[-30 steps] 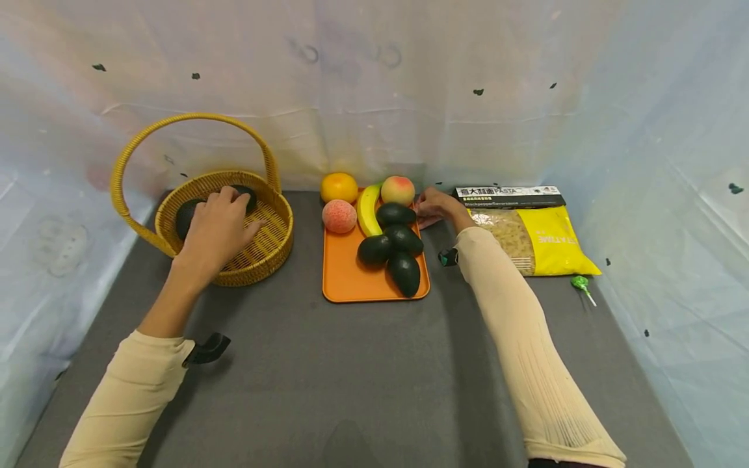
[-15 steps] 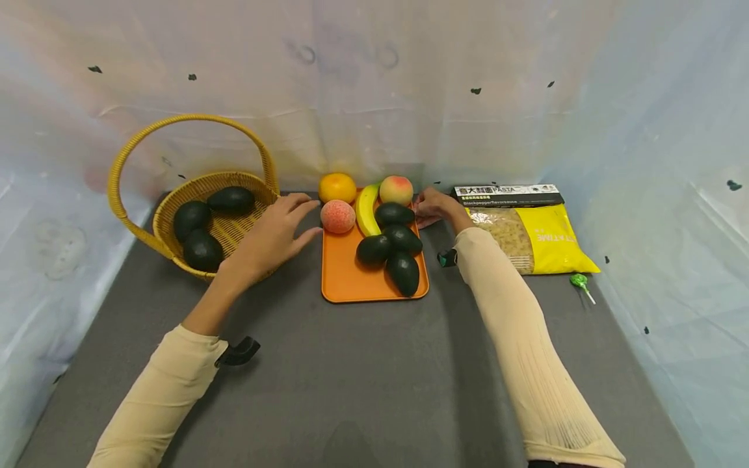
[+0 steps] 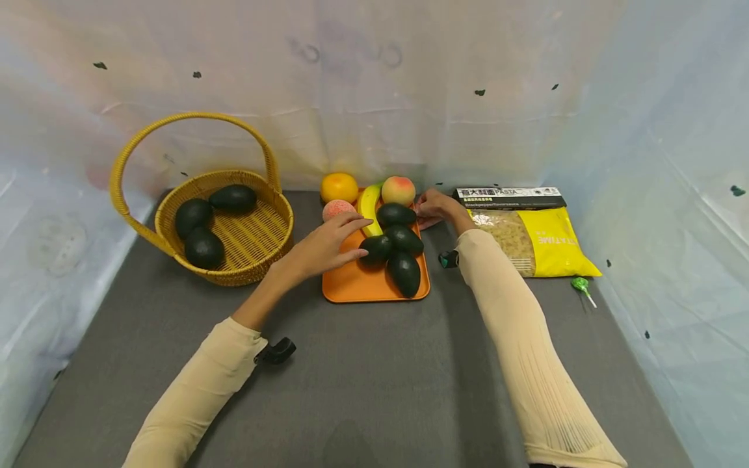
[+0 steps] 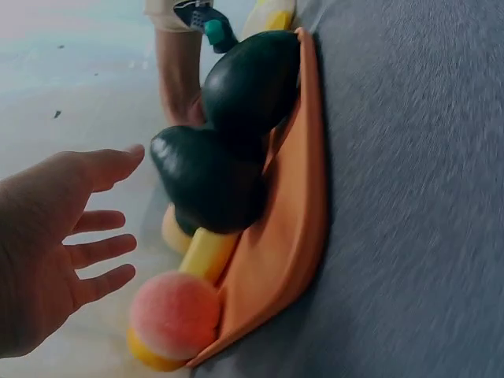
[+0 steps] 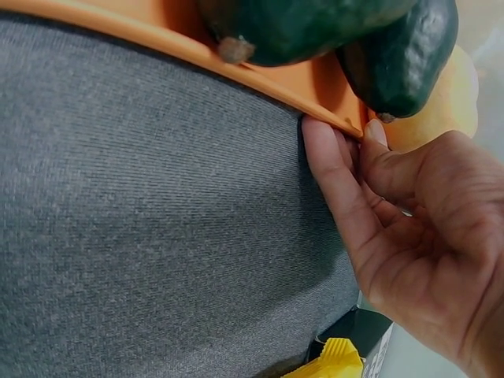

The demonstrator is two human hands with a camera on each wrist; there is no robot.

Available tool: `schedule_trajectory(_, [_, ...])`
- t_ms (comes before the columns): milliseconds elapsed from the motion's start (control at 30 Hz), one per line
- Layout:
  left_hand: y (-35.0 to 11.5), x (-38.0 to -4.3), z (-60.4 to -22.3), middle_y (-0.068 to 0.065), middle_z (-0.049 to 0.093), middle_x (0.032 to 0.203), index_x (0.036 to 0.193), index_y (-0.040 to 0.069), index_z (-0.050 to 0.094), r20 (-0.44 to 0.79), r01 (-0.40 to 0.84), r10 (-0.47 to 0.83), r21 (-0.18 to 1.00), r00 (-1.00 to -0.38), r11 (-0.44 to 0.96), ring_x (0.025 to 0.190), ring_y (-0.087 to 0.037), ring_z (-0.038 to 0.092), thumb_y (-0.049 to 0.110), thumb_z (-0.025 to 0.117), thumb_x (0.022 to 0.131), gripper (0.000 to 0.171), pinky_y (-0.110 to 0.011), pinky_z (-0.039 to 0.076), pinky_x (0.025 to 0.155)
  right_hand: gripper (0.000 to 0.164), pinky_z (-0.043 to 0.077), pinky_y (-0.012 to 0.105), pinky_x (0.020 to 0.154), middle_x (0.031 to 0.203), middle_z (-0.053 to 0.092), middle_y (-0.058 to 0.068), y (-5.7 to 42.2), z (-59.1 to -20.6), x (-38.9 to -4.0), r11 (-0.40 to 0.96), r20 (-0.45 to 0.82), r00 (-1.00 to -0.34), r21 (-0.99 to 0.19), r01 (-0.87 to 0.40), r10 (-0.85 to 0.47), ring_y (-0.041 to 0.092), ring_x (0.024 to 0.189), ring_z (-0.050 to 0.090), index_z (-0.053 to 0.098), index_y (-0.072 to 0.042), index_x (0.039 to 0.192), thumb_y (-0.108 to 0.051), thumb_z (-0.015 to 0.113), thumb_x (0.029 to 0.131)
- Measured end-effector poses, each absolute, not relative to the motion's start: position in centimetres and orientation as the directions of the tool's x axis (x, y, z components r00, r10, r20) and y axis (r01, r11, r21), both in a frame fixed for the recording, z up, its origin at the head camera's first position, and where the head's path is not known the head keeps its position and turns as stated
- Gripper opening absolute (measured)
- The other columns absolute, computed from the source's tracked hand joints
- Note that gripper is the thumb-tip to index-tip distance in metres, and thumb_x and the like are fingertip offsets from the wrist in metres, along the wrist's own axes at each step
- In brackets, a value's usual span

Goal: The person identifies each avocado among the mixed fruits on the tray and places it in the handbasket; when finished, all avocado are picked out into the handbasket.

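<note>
My left hand hovers over the left part of the orange tray, its fingers spread and nothing held. Its thumb and fingertips are near an avocado, apart from it in the left wrist view. With thumb and fingertips, my right hand pinches the tray's right rim. Several dark avocados lie at the tray's right side, beside a banana. A pink peach, partly behind my left fingers, an orange and a paler peach sit toward the back.
At the left stands a yellow wicker basket with a tall handle, holding three avocados. To the right lie a black pasta box, a yellow pasta bag and a green lollipop. A pale curtain hangs behind the table.
My left hand has left an avocado in the basket and moved right, out of the basket to above the tray. My right hand stays at the tray's rim.
</note>
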State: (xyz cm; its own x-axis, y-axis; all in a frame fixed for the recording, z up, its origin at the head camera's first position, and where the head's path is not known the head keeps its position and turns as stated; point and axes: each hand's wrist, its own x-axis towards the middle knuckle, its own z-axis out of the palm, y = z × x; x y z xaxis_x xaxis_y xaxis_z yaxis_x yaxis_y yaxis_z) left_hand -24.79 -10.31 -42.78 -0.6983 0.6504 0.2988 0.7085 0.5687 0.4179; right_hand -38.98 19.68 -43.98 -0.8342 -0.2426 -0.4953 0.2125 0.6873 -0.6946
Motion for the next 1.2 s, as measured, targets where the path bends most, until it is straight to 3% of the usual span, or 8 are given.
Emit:
schedule_trajectory(367, [-8.7, -24.9, -44.5, -0.018, 0.057, 0.146, 0.152, 0.009, 0.053, 0.198, 0.677, 0.682, 0.479, -0.704, 0.559, 0.132, -0.033, 0.059, 0.027, 0.078, 0.096, 0.064, -0.05, 0.05, 0.114, 0.014, 0.057, 0.052, 0.105, 0.1, 0.064, 0.018, 18.9, -42.2, -38.3, 0.693, -0.542, -0.805, -0.677, 0.249, -0.24, 0.032, 0.091, 0.073, 0.058, 0.004, 0.115, 0.001, 0.049, 0.104])
schedule_trajectory(533, [-8.4, -25.0, -44.9, -0.018, 0.056, 0.148, 0.155, 0.011, 0.049, 0.19, 0.675, 0.685, 0.482, -0.703, 0.559, 0.136, -0.034, 0.057, 0.028, 0.077, 0.097, 0.067, -0.05, 0.048, 0.116, 0.011, 0.063, 0.045, 0.095, 0.093, 0.063, 0.013, 19.5, -43.5, -38.7, 0.678, -0.51, -0.824, -0.698, 0.229, -0.247, 0.021, 0.079, 0.07, 0.056, 0.001, 0.112, 0.0, 0.05, 0.103])
schedule_trajectory(733, [-8.2, -24.9, -45.1, -0.018, 0.056, 0.149, 0.157, 0.008, 0.046, 0.184, 0.665, 0.678, 0.488, -0.711, 0.565, 0.138, -0.033, 0.057, 0.026, 0.078, 0.096, 0.071, -0.05, 0.046, 0.119, 0.013, 0.065, 0.04, 0.088, 0.09, 0.062, 0.01, 19.6, -44.2, -38.9, 0.67, -0.494, -0.833, -0.709, 0.219, -0.25, 0.018, 0.075, 0.069, 0.056, 0.002, 0.117, -0.002, 0.052, 0.104])
schedule_trajectory(1200, [-7.3, -25.4, -45.7, -0.017, 0.058, 0.149, 0.156, 0.005, 0.047, 0.181, 0.662, 0.679, 0.498, -0.712, 0.561, 0.136, -0.033, 0.058, 0.019, 0.076, 0.097, 0.067, -0.048, 0.047, 0.117, 0.015, 0.064, 0.042, 0.091, 0.093, 0.062, 0.011, 19.8, -44.0, -38.7, 0.661, -0.493, -0.834, -0.716, 0.227, -0.247, 0.019, 0.077, 0.069, 0.055, 0.002, 0.118, -0.002, 0.051, 0.104])
